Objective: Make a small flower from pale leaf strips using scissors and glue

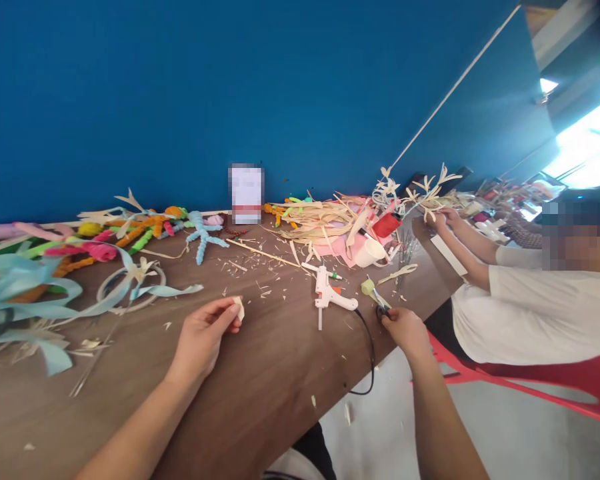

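Blue wall (230,80) backs a brown table (275,380). Left of centre, the left hand (205,333) pinches a pale scrap (239,308), likely for its smallness; right of centre, the right hand (406,330) holds scissors (381,311) by the handles, presumably for safety.

Hand passage available over the table (275,360) between the left hand (203,337) and glue gun (327,293); rightward, cord (373,350) and scissors (381,311) obstruct.
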Demonstrator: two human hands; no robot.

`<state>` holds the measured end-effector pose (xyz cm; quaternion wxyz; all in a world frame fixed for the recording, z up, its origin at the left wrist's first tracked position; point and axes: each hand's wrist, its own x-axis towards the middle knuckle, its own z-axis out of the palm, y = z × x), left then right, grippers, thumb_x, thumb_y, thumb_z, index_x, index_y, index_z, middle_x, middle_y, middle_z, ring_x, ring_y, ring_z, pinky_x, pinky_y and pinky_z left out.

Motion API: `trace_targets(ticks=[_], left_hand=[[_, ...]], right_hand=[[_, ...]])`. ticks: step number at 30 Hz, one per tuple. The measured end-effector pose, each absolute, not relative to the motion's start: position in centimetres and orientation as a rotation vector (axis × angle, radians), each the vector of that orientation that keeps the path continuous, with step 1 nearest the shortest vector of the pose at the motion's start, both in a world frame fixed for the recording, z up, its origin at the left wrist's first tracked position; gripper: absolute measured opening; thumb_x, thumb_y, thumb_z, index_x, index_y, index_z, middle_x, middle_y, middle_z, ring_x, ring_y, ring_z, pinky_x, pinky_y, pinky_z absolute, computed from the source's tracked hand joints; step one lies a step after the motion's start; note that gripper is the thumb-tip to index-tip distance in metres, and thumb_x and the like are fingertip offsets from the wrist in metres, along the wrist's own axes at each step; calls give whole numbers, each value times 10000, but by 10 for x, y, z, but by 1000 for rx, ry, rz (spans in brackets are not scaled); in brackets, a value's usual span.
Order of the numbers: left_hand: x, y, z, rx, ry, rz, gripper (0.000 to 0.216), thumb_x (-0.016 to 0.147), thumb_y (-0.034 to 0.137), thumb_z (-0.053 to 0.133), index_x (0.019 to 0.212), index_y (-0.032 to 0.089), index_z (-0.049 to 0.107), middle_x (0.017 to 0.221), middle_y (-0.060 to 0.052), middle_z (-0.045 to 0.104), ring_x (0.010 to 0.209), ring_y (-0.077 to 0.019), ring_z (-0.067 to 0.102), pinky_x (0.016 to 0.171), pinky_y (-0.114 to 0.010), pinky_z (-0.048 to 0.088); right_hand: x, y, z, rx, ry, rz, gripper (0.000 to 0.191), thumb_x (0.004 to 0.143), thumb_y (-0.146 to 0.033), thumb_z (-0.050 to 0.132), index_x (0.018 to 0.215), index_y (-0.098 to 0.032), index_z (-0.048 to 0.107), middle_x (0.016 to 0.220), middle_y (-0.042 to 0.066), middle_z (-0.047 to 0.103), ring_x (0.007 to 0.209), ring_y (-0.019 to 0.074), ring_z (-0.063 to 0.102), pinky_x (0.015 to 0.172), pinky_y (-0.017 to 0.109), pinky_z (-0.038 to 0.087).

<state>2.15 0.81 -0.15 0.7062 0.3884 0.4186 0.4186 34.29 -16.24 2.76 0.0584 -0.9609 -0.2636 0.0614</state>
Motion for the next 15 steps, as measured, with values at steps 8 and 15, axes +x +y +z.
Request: trace_targets(ticks=[8,15], left_hand=[[23,13,-9,763,853,950,225,621,274,666,753,116,574,500,22,555,433,-64,472,440,-177,371],[19,16,-8,775,791,915,216,679,312,607,651,100,577,486,-7,555,431,-63,482,441,-170,381]], right_hand=[[265,-139,35,-2031,-720,849,278,617,-378,583,813,-184,550,709,39,646,407,100,472,373,215,307],[167,-85,17,-1710,-1004,1281,233,590,-334,679,668,-153,556,563,6,589,510,108,486,460,208,343]])
